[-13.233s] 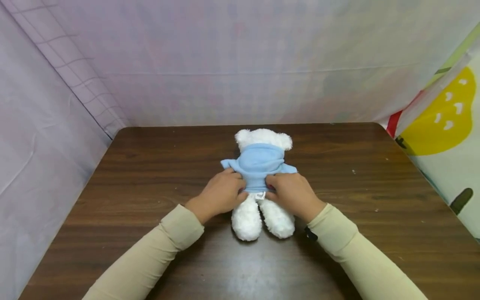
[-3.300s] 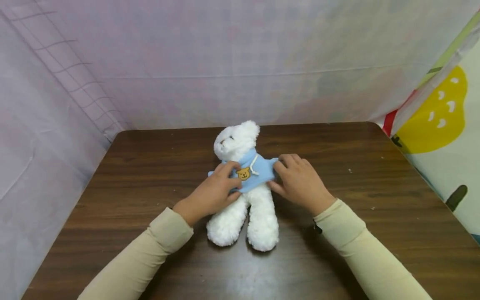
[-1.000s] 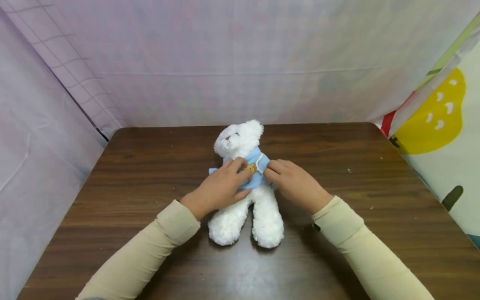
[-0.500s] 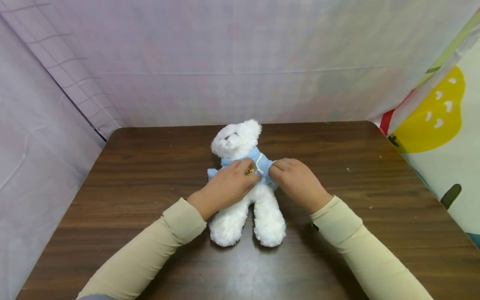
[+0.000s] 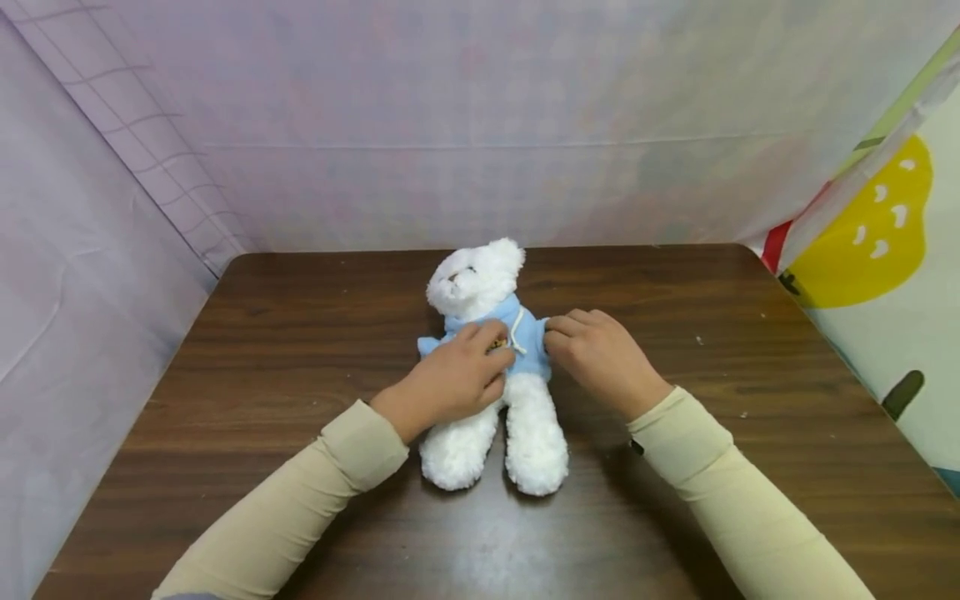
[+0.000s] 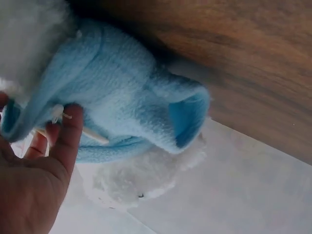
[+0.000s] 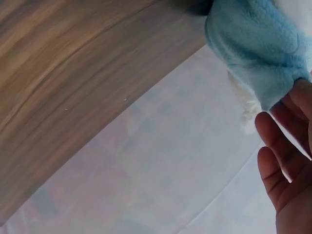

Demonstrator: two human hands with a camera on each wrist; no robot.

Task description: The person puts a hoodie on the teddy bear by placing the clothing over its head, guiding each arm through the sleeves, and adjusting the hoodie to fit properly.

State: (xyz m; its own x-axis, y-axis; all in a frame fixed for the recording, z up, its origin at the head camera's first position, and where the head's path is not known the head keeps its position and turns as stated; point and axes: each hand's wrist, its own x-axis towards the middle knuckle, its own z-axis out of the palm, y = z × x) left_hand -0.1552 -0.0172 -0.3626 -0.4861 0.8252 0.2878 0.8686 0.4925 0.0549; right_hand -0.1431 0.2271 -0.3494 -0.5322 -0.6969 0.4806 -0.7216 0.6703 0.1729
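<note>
A white plush teddy bear (image 5: 536, 433) in a light blue hoodie (image 5: 530, 348) lies face up on the table, its head turned toward the left in the head view. My left hand (image 5: 453, 375) lies over the front of the hoodie and pinches its lower edge, covering most of the bear patch. In the left wrist view, the hem is between thumb and fingers, beside the white drawstring (image 6: 95, 135). On the opposite side, my right hand (image 5: 600, 354) pinches the end of a hoodie sleeve (image 7: 273, 83). The other sleeve (image 6: 187, 117) gapes as an unfilled cuff.
The dark brown wooden table (image 5: 300, 333) spreads around the bear on every side. A pale cloth curtain (image 5: 480, 125) hangs behind its far edge. At the right hangs a cloth with a yellow print (image 5: 877, 242).
The bear lay face down at first and is now face up, shifted slightly left. Over the last second my right hand has moved slightly right, and the hoodie front lies flatter.
</note>
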